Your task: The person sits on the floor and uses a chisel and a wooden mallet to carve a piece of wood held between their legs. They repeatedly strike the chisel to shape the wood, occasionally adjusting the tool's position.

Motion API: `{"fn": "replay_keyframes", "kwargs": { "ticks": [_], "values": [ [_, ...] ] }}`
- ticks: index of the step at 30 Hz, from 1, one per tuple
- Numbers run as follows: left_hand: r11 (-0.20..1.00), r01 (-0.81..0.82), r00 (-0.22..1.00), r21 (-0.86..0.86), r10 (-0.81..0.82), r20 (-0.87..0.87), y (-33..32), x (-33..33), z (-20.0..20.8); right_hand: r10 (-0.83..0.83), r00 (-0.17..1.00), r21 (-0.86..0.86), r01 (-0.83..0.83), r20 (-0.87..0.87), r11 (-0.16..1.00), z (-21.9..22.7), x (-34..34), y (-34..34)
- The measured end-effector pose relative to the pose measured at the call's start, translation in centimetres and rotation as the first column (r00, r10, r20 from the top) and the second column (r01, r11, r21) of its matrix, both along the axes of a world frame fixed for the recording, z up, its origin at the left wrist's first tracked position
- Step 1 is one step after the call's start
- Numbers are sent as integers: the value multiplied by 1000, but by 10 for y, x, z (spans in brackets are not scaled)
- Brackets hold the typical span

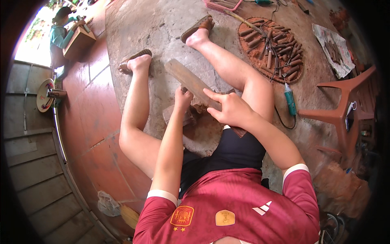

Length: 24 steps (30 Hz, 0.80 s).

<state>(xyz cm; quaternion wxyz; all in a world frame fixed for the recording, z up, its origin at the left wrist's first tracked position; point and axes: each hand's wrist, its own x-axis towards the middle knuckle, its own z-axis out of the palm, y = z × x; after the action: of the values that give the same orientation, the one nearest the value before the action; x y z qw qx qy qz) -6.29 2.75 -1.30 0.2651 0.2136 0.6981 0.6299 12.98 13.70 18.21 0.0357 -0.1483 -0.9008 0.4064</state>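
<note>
A long flat grey-brown bar [187,80] lies slantwise across the space between my knees. My right hand [232,109] is closed round its near part, thumb and forefinger along the edge. A reddish-brown end [239,131] sticks out below that hand; whether it belongs to the bar I cannot tell. My left hand [183,99] is closed in a fist just left of the bar. A small dark tip shows at its top, but what it grips is mostly hidden. Under both hands sits a rough brown block [187,118], partly covered by my left forearm.
A round tray [243,53] at the far right bears many brown wooden sticks and dark cords. Nearby lie a teal power tool [290,101] with its cord, a brown plastic stool [325,114] and sticks on paper [321,37]. A person [61,34] works at a box, far left.
</note>
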Motion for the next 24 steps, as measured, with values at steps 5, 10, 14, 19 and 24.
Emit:
{"fn": "replay_keyframes", "kwargs": {
  "ticks": [5,10,14,19,24],
  "values": [
    [997,1,999,-74,2,46,7,1,10,-88,958,19,96,-274,995,-5,-4,-7],
    [996,-12,998,-84,17,63,6,-2,13,-64,992,4,64,110,998,-4,-9,8],
    [997,32,999,-72,-29,41,6,-6,15,-166,985,-149,158,-39,976,4,-10,3],
    [993,-14,999,-117,19,42,9,-3,13,25,982,-97,-7,185,995,0,-21,22],
    [996,30,998,-85,-26,48,7,-7,10,-60,997,-150,53,-42,987,20,-27,23]
  ]
}}
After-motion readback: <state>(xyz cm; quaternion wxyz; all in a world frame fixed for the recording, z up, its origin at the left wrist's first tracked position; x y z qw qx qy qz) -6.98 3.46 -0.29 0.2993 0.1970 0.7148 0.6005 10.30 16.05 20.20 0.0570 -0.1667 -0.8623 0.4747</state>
